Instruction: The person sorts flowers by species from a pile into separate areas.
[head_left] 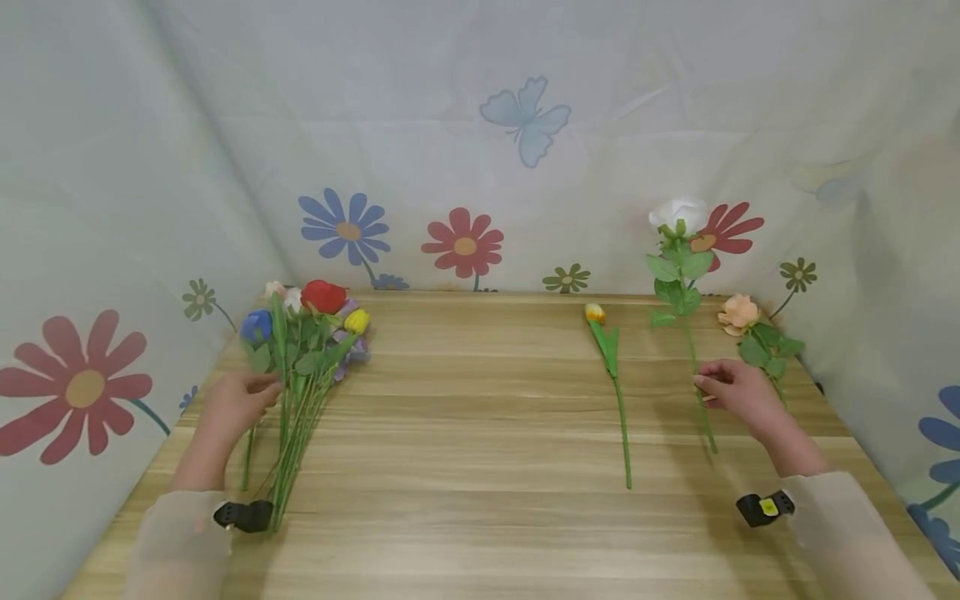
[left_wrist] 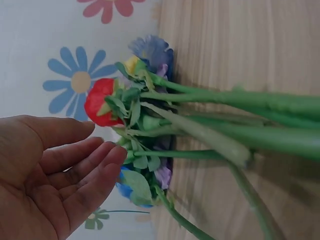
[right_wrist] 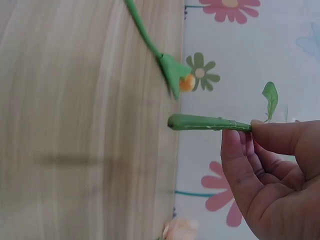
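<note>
In the head view my right hand [head_left: 738,393] pinches the green stem of a white rose [head_left: 678,215] between thumb and fingertips, and the bloom stands raised over the table's back edge. The right wrist view shows the cut end of that stem [right_wrist: 200,122] jutting out past the fingers. My left hand [left_wrist: 65,175] is beside a pile of flowers, its fingers loosely bent with nothing between them. That pile holds a red flower [left_wrist: 103,102], a blue flower [head_left: 257,325], a yellow tulip [head_left: 357,321] and purple blooms, with long stems pointing toward me.
A white-and-orange tulip [head_left: 596,314] lies on the wooden table [head_left: 480,517], right of the middle. Beyond my right hand lies a peach rose [head_left: 739,312]. Pale cloth walls [head_left: 420,150] printed with flowers and a butterfly enclose the back and sides.
</note>
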